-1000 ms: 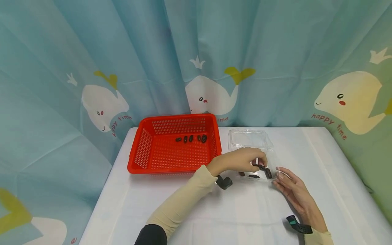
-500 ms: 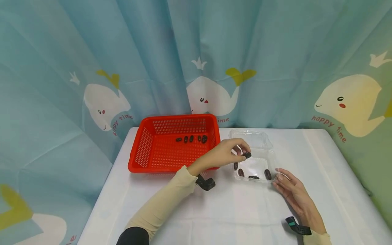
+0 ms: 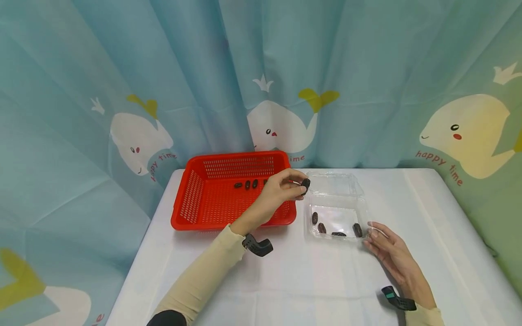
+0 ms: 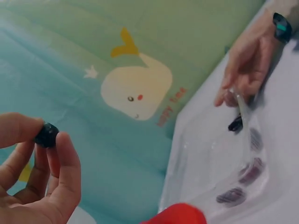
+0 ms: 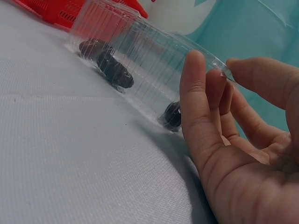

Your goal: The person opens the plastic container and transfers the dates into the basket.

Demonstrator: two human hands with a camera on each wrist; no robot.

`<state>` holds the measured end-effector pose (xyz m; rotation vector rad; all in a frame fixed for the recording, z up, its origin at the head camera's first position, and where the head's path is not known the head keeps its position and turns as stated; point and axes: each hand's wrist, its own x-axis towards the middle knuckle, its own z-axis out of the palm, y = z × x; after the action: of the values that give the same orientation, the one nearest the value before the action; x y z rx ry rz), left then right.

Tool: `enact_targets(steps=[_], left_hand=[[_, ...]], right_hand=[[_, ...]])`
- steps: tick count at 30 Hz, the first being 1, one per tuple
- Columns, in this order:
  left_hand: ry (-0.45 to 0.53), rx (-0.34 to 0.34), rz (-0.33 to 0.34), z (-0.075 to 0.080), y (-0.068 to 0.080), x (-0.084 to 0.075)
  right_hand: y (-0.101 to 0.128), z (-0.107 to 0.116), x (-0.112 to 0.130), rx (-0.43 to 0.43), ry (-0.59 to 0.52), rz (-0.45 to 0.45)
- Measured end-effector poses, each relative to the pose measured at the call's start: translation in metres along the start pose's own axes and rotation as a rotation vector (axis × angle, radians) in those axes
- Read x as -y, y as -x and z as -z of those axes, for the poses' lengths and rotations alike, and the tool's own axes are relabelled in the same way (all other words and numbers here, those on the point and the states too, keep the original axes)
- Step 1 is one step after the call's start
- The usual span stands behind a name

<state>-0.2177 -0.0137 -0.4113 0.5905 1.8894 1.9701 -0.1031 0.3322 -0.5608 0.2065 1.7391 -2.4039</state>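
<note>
My left hand (image 3: 290, 184) pinches a dark date (image 3: 305, 183) between thumb and fingertips, above the right rim of the red basket (image 3: 191, 199). The left wrist view shows that date (image 4: 46, 134) held by my left hand (image 4: 44, 154). A clear plastic container (image 3: 363, 210) stands to the right with several dates (image 3: 326, 226) inside and its lid (image 3: 332, 183) folded open behind. My right hand (image 3: 377, 237) rests at its front right corner. In the right wrist view my right hand (image 5: 212, 79) has straight fingers against the container wall (image 5: 140, 51) and the thumb at the rim.
Several dates (image 3: 250, 184) lie at the back of the red basket. The white table (image 3: 310, 280) ends at a whale-print curtain (image 3: 261, 81) behind. Black wrist-camera mounts (image 3: 257, 246) sit under both forearms.
My left hand lifted one date out of the clear container and carried it up and left to the basket's right rim. The right hand stayed at the container's corner.
</note>
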Motion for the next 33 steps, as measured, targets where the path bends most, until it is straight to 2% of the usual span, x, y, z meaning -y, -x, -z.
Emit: enact_targets(steps=[8, 14, 17, 22, 25, 29, 33], left_hand=[[0.105, -0.104, 0.104, 0.022, 0.003, 0.0], [0.239, -0.197, 0.195, 0.036, 0.0, 0.004], [0.271, -0.242, 0.25, 0.043, -0.003, 0.006], [0.302, -0.268, 0.349, 0.056, -0.011, 0.013], [0.281, -0.258, 0.416, 0.065, -0.015, 0.019], [0.161, -0.201, 0.497, 0.076, -0.02, 0.026], [0.078, -0.159, 0.543, 0.083, -0.025, 0.032]], right_hand=[[0.0, 0.0, 0.0, 0.005, 0.022, 0.004], [0.0, 0.001, 0.0, 0.025, 0.006, 0.017], [0.001, 0.001, -0.001, 0.029, 0.005, 0.017], [0.001, 0.002, 0.0, 0.025, 0.017, 0.012], [0.001, 0.002, 0.0, 0.022, 0.024, 0.012], [0.002, 0.001, 0.0, 0.024, 0.026, 0.016], [0.002, 0.001, -0.001, 0.032, 0.025, 0.026]])
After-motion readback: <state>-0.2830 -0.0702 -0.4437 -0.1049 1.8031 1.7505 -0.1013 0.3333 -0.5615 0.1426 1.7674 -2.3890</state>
